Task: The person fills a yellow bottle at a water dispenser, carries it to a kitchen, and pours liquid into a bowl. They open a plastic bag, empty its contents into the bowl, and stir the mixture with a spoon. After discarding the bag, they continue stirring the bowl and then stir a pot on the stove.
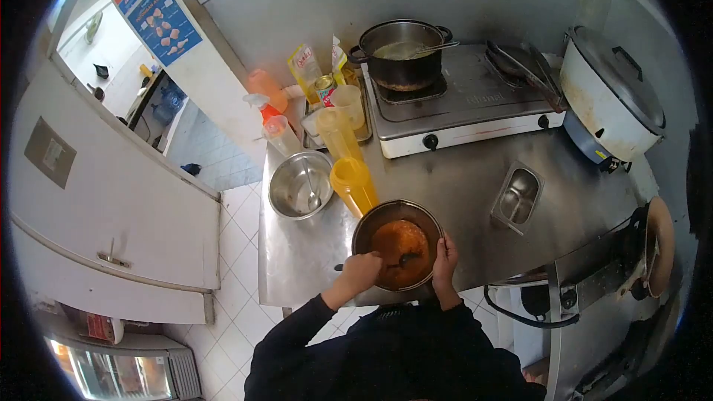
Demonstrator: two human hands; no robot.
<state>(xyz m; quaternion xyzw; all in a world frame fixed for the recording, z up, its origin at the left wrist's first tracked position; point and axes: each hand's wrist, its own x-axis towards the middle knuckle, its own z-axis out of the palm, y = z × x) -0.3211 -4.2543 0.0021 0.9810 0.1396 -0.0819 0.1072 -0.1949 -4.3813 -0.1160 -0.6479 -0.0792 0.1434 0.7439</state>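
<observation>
A round metal pot (359, 232) stands at the front edge of the steel table, with orange-red sauce (399, 241) inside. My left hand (362, 272) is closed around a dark spoon-like utensil (407, 258), whose far end dips into the sauce; its exact kind is hard to make out. On the pot's right side, my right hand (444, 261) grips the rim and wall. Just behind the pot, touching or nearly so, is a yellow plastic container (354, 184). A steel bowl (301, 186) with a spoon in it is to the left.
At the back, a gas stove (471, 104) bears a black pot (405, 52) with liquid and a utensil. A large lidded white cooker (609, 96) stands at right. A small steel container (518, 197) lies on the table (445, 178). Bottles and packets crowd a tray (364, 132) behind.
</observation>
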